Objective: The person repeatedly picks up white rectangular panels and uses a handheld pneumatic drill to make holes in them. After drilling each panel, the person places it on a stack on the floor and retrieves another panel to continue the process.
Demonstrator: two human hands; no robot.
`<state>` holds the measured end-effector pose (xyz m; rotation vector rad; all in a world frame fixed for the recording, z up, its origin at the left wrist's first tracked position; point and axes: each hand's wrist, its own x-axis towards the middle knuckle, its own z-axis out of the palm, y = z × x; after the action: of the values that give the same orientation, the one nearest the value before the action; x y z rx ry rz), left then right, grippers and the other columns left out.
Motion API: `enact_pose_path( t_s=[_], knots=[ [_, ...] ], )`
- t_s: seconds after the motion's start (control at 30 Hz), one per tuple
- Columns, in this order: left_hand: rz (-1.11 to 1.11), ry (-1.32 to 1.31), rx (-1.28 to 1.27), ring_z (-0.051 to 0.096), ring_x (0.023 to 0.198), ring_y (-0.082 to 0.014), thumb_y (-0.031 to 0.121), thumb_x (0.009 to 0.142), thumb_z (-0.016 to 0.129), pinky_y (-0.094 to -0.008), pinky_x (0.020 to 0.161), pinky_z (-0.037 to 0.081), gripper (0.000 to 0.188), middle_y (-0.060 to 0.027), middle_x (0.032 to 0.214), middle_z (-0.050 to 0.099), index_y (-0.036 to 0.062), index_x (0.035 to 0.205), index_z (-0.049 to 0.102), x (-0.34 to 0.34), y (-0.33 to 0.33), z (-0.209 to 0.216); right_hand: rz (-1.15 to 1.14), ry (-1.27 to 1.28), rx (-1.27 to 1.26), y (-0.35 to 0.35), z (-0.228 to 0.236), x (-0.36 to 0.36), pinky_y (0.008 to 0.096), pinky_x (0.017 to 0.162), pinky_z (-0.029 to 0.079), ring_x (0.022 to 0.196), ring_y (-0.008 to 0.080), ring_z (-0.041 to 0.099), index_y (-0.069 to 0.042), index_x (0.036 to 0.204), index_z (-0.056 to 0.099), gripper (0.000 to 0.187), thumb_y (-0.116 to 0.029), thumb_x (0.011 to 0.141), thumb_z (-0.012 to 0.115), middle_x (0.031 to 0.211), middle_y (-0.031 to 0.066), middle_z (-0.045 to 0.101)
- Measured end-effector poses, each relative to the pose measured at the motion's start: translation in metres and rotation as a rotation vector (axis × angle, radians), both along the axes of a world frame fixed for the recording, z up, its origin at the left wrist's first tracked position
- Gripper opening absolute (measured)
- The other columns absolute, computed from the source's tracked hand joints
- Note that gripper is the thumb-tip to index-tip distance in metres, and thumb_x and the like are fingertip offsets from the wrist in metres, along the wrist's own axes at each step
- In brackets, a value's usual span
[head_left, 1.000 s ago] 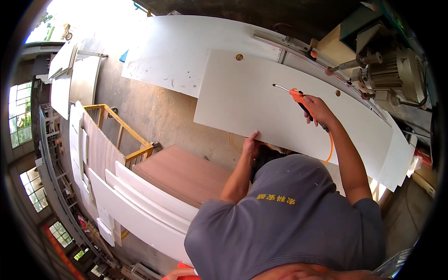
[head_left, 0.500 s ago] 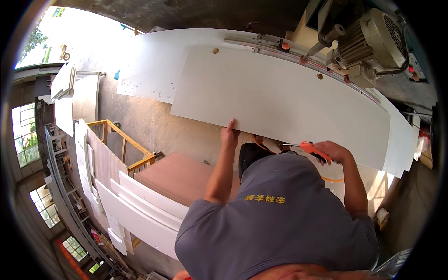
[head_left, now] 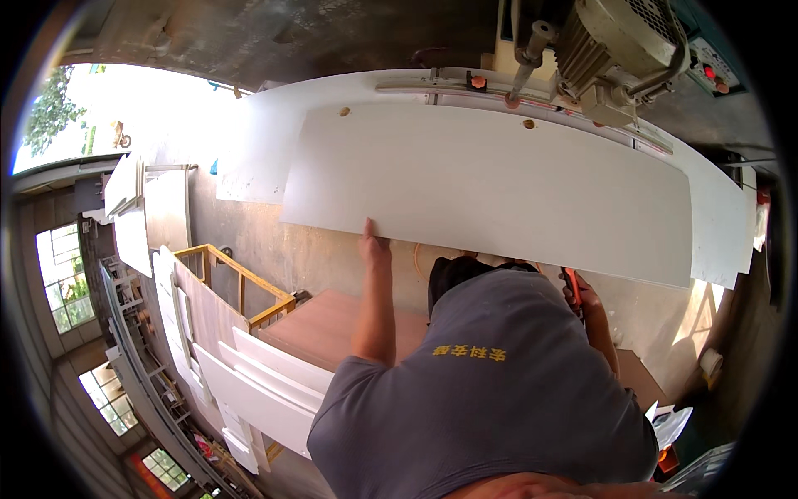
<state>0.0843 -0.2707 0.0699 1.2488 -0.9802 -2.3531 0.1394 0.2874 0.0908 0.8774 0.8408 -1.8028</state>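
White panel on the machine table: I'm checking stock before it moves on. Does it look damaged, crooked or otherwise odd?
Nothing stands out. The white panel lies flat with clean edges, the left hand on its near edge; the right hand holds an orange tool below it.

Workshop interior, bare concrete floor [head_left: 274, 249], white panels stacked against a yellow wooden frame [head_left: 241, 287], multi-pane windows [head_left: 62, 279] along the left wall, bright daylight pouring through an open doorway [head_left: 125, 108], trees beyond.
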Motion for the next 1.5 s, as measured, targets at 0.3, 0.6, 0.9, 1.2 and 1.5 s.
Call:
enact_pose_path(
  t_s=[0.3,0.6,0.9,1.2,1.5],
  knots=[
    [0.185,-0.002,-0.136,0.058,0.105,-0.0248,0.04,0.098,0.038,-0.0383,0.091,0.05,0.044,-0.0086,0.117,0.06,0.0067,0.122,0.053,0.023,-0.174,-0.034,-1.265,0.356,0.523,0.21,0.006,0.129,0.017,0.045,0.041,0.111,0.021,0.058,-0.015,0.134,0.04,0.05,-0.032,0.091,0.059,0.126,0.0088,0.053],
    [-0.145,-0.253,0.17,0.052,0.114,-0.0241,0.042,0.089,0.059,-0.0396,0.093,0.046,0.051,-0.0065,0.123,0.056,0.0059,0.124,0.051,0.038,0.033,-0.085,-0.405,0.246,0.945,0.136,-0.019,0.037,0.0278,0.056,0.049,0.067,0.0116,0.048,-0.011,0.119,0.048,0.044,-0.017,0.076,0.058,0.078,-0.0011,0.046],
    [-0.223,-0.286,0.14,0.056,0.106,-0.0343,0.036,0.09,0.059,-0.0436,0.084,0.052,0.059,-0.0207,0.12,0.052,-0.0046,0.129,0.04,0.06,0.049,-0.076,0.145,0.511,0.983,0.055,0.047,-0.044,0.0273,0.041,0.045,0.055,0.0162,0.06,-0.003,0.116,0.051,0.041,-0.007,0.076,0.054,0.074,0.0079,0.063],
    [-0.159,-0.289,0.043,0.055,0.109,-0.0353,0.034,0.09,0.061,-0.0454,0.086,0.052,0.058,-0.021,0.124,0.051,-0.0063,0.128,0.043,0.047,0.019,-0.07,0.593,0.442,0.617,-0.004,0.096,-0.056,0.0253,0.05,0.045,0.066,0.0131,0.059,-0.002,0.108,0.055,0.035,-0.004,0.074,0.056,0.082,0.0057,0.062],
    [-0.104,-0.315,-0.003,0.058,0.106,-0.0304,0.036,0.09,0.061,-0.0404,0.083,0.053,0.048,-0.0138,0.117,0.058,0.0009,0.121,0.052,0.037,-0.098,-0.085,-0.093,0.366,0.612,0.034,0.054,0.022,0.0241,0.043,0.041,0.052,0.011,0.05,-0.005,0.106,0.056,0.028,-0.019,0.082,0.054,0.07,0.0015,0.053]
  ],
)
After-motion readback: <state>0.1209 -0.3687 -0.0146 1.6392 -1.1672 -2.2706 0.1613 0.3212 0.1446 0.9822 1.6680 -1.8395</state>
